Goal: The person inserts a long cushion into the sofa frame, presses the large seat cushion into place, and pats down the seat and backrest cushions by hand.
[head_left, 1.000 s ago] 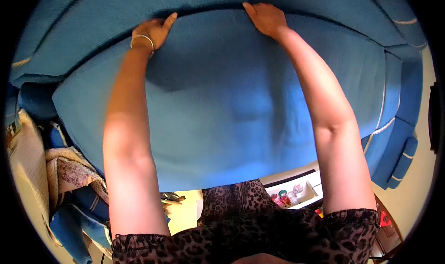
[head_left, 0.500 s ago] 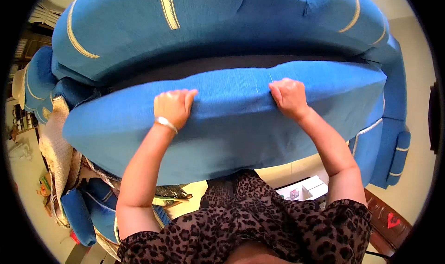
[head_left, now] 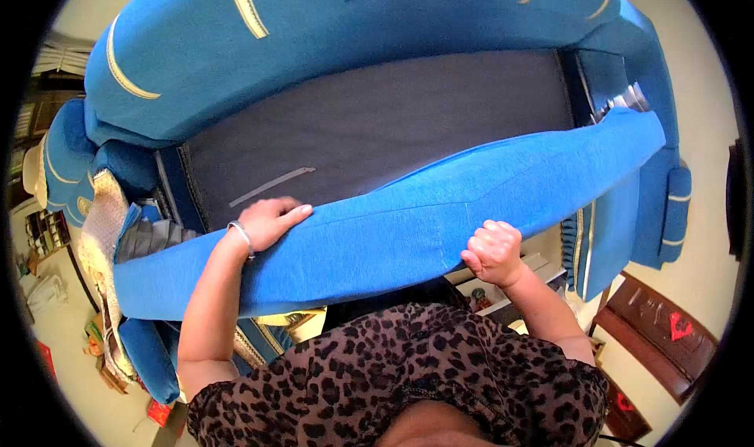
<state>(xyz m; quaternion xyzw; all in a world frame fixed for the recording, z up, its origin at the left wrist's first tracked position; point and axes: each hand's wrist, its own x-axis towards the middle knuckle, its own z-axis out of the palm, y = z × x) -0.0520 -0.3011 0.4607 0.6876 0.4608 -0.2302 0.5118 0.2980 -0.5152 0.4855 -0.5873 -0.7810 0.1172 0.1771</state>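
A long blue sofa cushion (head_left: 369, 247) stands tilted up on edge across my front, its narrow side facing up. My left hand (head_left: 271, 223), with a silver bracelet at the wrist, grips the cushion's far upper edge; its fingers are partly hidden behind it. My right hand (head_left: 495, 252) is closed in a fist on the cushion's near edge, right of its middle. Beyond the cushion lies the dark sofa base (head_left: 377, 117), with a thin grey strip (head_left: 272, 186) on it. The blue sofa backrest (head_left: 314, 46) curves behind.
Pale quilted cloth (head_left: 98, 239) hangs at the sofa's left end. Grey gathered fabric (head_left: 153, 241) shows beside the cushion's left end, and a shiny grey bunch (head_left: 628, 99) at its right. A brown wooden piece of furniture (head_left: 658, 333) with a red decoration stands at lower right.
The cushion has tipped up toward me and its right end is higher, exposing more dark base. My left hand has moved down and left; my right hand has dropped to the near edge.
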